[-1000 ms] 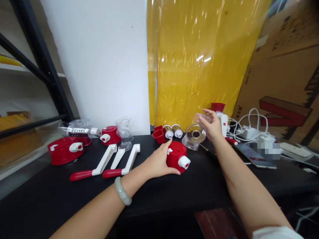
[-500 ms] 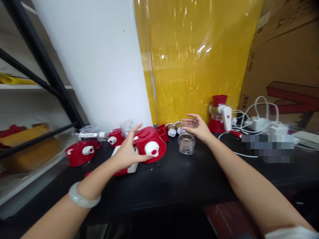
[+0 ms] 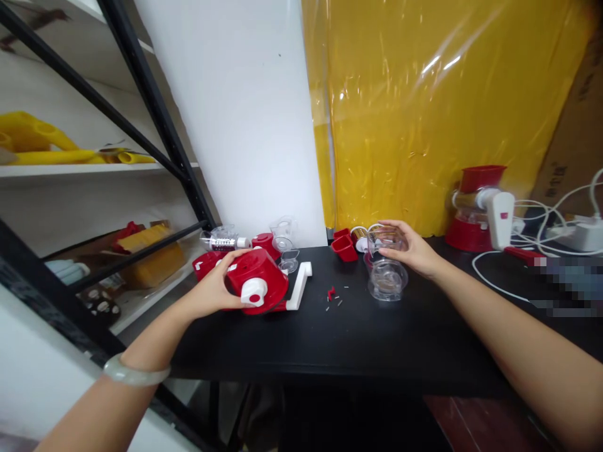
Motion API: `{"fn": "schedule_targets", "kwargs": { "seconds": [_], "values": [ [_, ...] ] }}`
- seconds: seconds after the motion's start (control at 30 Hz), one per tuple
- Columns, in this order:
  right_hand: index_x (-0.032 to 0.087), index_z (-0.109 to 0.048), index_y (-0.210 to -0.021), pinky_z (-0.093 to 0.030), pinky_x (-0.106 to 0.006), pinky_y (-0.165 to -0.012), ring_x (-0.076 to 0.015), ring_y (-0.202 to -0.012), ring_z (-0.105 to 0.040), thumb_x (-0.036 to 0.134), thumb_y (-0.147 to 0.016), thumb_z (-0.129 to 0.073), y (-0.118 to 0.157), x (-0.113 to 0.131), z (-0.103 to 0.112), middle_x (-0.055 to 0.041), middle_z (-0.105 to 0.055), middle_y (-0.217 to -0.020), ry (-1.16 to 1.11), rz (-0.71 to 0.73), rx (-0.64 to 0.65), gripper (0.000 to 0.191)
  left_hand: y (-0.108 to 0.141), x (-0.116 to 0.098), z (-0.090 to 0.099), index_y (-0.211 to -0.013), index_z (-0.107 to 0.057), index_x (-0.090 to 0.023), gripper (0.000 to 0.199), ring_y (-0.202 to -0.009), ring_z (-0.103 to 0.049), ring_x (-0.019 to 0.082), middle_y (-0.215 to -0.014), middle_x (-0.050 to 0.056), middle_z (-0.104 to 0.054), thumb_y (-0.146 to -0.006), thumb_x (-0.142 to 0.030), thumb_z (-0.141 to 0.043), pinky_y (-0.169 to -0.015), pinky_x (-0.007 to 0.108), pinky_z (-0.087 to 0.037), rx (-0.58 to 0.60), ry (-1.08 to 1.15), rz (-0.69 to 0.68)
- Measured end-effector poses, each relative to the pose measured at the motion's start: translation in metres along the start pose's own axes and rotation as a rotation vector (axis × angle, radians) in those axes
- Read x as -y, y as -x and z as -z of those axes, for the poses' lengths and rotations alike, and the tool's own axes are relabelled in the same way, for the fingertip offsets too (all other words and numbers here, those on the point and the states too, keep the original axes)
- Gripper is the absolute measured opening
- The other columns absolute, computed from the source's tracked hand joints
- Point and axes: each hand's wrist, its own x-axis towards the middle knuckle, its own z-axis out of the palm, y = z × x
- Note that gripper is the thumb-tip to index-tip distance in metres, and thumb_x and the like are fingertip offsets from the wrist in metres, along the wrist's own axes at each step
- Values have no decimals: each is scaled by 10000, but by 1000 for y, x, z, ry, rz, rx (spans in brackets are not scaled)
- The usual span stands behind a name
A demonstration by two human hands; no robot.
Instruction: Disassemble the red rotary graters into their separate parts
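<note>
My left hand (image 3: 211, 290) is closed around a red grater base (image 3: 261, 273) with a white knob, holding it tilted above the black table. My right hand (image 3: 417, 250) grips the upper part of a clear plastic grater housing (image 3: 387, 281), whose round lower end is at the table; I cannot tell if it is lifted. A white crank handle (image 3: 299, 287) with a red end lies beside the base. Between my hands are a small red piece (image 3: 331, 292) and several tiny pins or screws. Behind them lie red hoppers (image 3: 345, 247) and metal grater drums (image 3: 360, 238).
An assembled red and clear rotary grater (image 3: 479, 210) stands at the right, near white cables (image 3: 541, 210). At the back left are another red base (image 3: 201, 265), a clear housing with a drum (image 3: 224, 240) and more clear parts (image 3: 285, 235). A black-framed shelf (image 3: 155, 125) borders the left.
The view has swung left, showing more shelf. My left hand has moved the red base left, uncovering the crank handle and the small loose pieces. My right hand stays at the clear housing.
</note>
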Motion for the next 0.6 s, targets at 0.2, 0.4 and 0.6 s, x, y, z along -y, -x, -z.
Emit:
{"fn": "schedule_targets", "kwargs": {
  "seconds": [0.2,0.4,0.6],
  "values": [
    [288,-570,-1172,-221,-612,-1114,-343,-1300,-395,363,-758,-689,9,60,-18,-103,-512,-1281,469,395,-284,438,-22,-30,-16,-1391,-330,-227,1007,-1239,-523,303,-1402,125,-479,-532,-352,-839,-1064,464,-410,45,-49,-140],
    [277,-248,-1465,-292,-532,-1123,-332,-1372,-337,457,-595,-829,24,104,-96,-130,-318,-1502,100,314,426,1062,-21,-68,-32,-1405,-332,-224,1012,-1279,-481,312,-1452,126,-421,-534,-309,-839,-1082,452,-392,75,-46,-273],
    [238,-282,-1402,-326,-482,-1114,-300,-1324,-431,389,-509,-877,8,82,-149,-140,-430,-1429,-294,181,348,1084,-21,-60,-30,-1427,-335,-235,961,-1365,-380,312,-1535,147,-295,-602,-329,-817,-1091,440,-391,49,169,-303]
  ]
}}
